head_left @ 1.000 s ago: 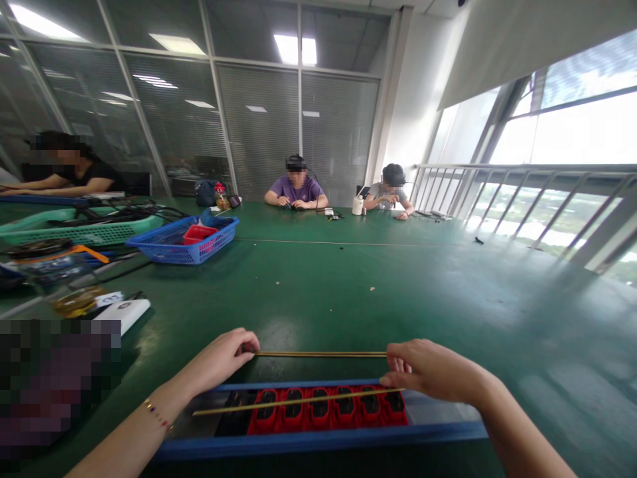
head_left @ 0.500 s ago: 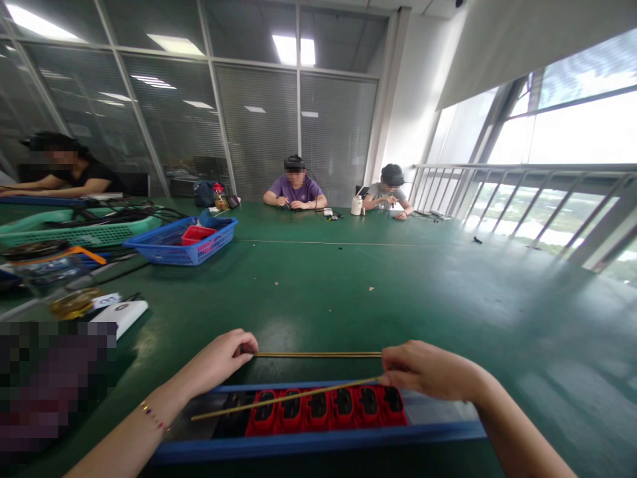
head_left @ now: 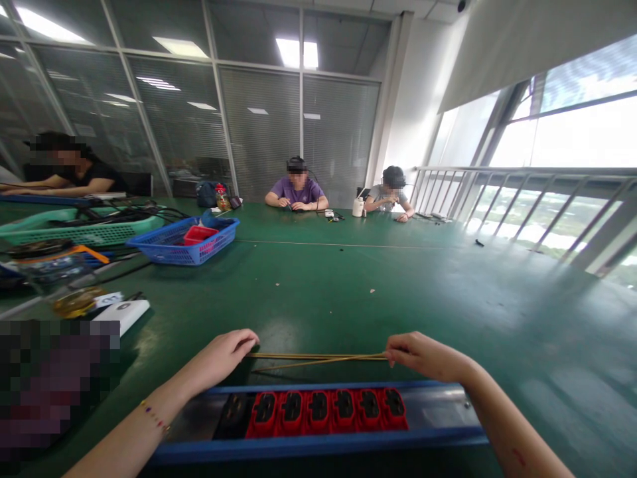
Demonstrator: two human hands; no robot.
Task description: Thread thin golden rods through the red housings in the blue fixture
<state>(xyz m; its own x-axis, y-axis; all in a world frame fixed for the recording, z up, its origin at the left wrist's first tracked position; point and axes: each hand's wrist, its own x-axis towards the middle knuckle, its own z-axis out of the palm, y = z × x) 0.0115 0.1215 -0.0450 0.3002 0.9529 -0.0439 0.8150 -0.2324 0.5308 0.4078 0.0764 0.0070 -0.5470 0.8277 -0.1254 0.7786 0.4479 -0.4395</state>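
Several thin golden sticks (head_left: 318, 356) lie side to side on the green table, beyond a blue-edged metal tray (head_left: 438, 406). My right hand (head_left: 411, 352) pinches the right end of one stick, which slants slightly across the others. At the left end of the sticks is my left hand (head_left: 236, 344), its fingers curled and pressed together; what they hold, if anything, is hidden. Red holders (head_left: 318, 425) with black inserts stand in a row in the tray, next to a black block (head_left: 233, 413).
A blue basket (head_left: 186, 252) with a red box (head_left: 199, 234) and a green basket (head_left: 89, 232) with cables stand at the left. Nearer are a jar (head_left: 44, 262) and a white device (head_left: 124, 317). Three people sit around the table.
The slanting stick has moved from above the tray to the far side, near the other sticks. My right hand has shifted slightly away and right; my left hand has barely moved.
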